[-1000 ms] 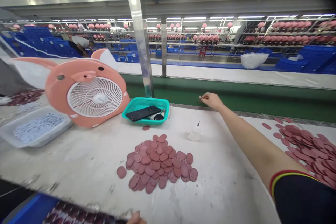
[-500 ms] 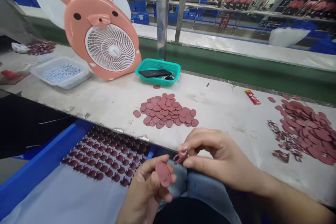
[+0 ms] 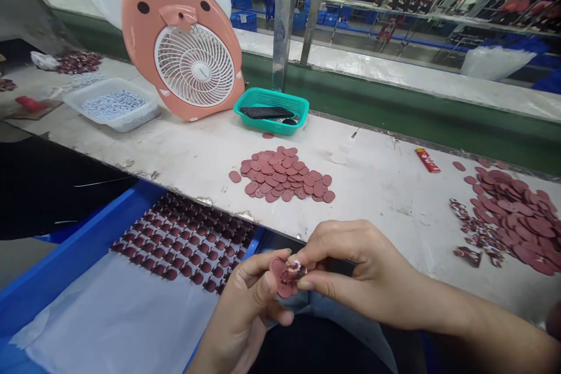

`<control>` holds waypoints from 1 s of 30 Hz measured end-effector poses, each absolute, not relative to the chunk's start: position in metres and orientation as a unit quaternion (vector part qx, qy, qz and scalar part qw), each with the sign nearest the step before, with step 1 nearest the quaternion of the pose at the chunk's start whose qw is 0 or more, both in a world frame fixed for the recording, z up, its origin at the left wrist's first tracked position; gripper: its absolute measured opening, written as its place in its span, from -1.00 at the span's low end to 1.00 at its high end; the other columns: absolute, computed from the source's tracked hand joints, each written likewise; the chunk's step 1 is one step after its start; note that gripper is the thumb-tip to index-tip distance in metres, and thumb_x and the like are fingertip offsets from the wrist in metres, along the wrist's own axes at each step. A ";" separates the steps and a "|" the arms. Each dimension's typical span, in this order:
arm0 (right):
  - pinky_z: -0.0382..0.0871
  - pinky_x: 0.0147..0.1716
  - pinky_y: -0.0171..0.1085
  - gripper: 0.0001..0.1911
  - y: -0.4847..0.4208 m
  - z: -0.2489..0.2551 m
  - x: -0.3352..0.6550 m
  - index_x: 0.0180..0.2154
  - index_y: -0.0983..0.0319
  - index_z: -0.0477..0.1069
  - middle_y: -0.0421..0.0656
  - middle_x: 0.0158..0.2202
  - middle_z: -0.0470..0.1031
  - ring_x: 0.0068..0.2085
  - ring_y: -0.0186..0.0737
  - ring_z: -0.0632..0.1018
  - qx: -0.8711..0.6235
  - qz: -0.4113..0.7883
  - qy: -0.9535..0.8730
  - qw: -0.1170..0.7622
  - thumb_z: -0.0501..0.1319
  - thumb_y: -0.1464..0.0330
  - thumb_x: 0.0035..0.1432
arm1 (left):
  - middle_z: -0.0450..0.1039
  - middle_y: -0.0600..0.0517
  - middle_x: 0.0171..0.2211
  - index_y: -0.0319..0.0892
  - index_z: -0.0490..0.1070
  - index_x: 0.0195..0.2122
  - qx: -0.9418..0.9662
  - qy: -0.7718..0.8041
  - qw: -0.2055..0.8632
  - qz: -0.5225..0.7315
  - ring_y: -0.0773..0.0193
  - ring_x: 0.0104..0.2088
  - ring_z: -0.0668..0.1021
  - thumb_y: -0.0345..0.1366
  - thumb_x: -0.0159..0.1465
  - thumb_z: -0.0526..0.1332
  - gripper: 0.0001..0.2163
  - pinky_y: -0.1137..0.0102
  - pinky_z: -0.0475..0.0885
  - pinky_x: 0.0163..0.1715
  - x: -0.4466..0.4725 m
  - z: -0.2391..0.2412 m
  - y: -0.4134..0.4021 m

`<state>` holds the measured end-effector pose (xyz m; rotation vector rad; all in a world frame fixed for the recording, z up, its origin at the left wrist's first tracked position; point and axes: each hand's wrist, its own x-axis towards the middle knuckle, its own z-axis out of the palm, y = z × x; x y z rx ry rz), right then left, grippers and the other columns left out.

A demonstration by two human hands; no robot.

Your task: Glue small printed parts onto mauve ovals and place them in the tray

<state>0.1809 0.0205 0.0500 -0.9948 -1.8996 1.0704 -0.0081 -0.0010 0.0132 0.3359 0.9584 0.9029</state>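
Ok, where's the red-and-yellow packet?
In the head view, the red-and-yellow packet lies right of centre, near the far edge of the worktable, left of the rightmost pile of oval pieces.

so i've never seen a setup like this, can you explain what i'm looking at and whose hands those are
There's no robot here: these are one person's bare hands, seen by a camera worn on that person's head, looking forward and down. All the pictures come from it.

The left hand holds a reddish oval disc; the right hand pinches a small shiny piece against or just over it.

On the white table are a central disc pile, a pig-faced fan, a green basket, a white tray and a red packet. Below the table edge, a blue crate holds rows of dark red parts.
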 end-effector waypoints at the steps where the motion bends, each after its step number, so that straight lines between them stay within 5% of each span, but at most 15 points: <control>1: 0.47 -0.36 -0.38 -0.91 0.022 0.051 0.181 -0.20 0.23 0.63 -0.14 -0.37 0.63 -0.38 -0.31 0.60 -0.386 0.412 -0.744 0.357 0.38 0.37 0.25 | 0.61 0.04 -0.47 -0.11 0.71 -0.32 0.154 0.443 0.780 0.415 0.35 -0.49 0.54 -0.02 -0.18 0.61 -0.58 0.58 0.45 -0.63 -0.008 0.013 -0.001; 30: 0.46 -0.28 -0.38 -0.91 0.027 0.067 0.185 -0.15 0.26 0.56 -0.12 -0.31 0.60 -0.31 -0.31 0.58 -0.303 0.357 -0.833 0.295 0.29 0.49 0.32 | 0.55 0.10 -0.54 -0.07 0.71 -0.31 0.155 0.380 0.814 0.411 0.46 -0.57 0.48 -0.10 -0.06 0.59 -0.70 0.62 0.42 -0.60 -0.012 0.000 -0.003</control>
